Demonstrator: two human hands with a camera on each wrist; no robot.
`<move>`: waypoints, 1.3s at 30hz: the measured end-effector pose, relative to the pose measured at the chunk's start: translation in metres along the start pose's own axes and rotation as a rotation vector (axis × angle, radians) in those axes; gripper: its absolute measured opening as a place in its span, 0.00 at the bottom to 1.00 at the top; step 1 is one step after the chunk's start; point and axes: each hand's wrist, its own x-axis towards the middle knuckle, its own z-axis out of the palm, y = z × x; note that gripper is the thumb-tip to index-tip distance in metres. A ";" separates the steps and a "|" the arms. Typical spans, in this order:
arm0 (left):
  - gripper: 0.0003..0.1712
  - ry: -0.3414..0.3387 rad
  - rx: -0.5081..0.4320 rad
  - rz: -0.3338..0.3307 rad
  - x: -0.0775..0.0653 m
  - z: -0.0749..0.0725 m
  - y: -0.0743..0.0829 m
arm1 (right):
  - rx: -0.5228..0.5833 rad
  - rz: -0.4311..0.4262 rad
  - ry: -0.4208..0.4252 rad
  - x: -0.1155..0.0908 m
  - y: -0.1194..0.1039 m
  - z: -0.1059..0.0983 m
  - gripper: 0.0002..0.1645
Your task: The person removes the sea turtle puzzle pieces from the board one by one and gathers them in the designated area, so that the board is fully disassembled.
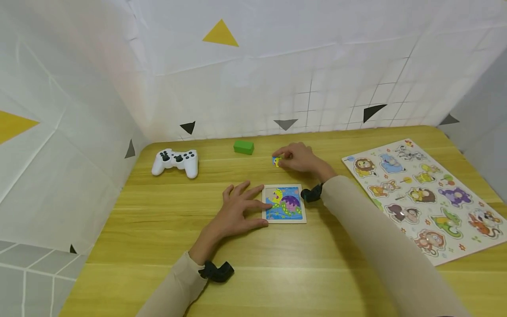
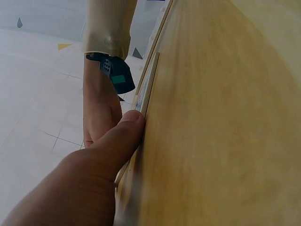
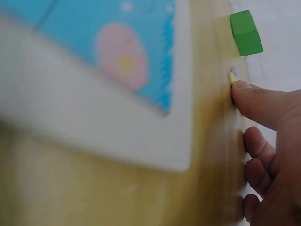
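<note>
Likely the fitting step at mid-frame: the spread left hand (image 1: 237, 211) touches the puzzle tray (image 1: 285, 221); the right hand (image 1: 299, 157) pinches a piece (image 1: 275, 161), probably needing alignment with the upper-left gap (image 1: 270, 193).

"What is everything lying on?"
"A table (image 1: 158, 229) with a yellowish wood-grain top, filling the lower half of the head view."
"What's on its left?"
"A white game controller (image 1: 175, 161) with dark sticks and buttons, left of centre at mid-height."
"And at the middle?"
"A green block (image 1: 243, 147), just above centre, near the table's far edge. Below and right of centre lies a small square puzzle (image 1: 288, 207), pale-framed, mostly blue inside."
"The right side?"
"A large white board (image 1: 424, 209) of colourful animals, lying aslant and reaching the picture's right edge."
</note>
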 end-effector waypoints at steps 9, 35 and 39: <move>0.23 -0.002 0.007 0.007 0.000 0.002 -0.003 | -0.009 0.018 0.025 0.008 -0.004 0.002 0.23; 0.23 -0.008 0.003 -0.014 -0.001 0.000 -0.001 | 0.434 -0.086 -0.018 -0.040 -0.002 0.005 0.21; 0.22 -0.012 -0.001 -0.010 0.001 0.000 0.000 | 0.428 -0.173 -0.029 -0.054 -0.002 0.008 0.17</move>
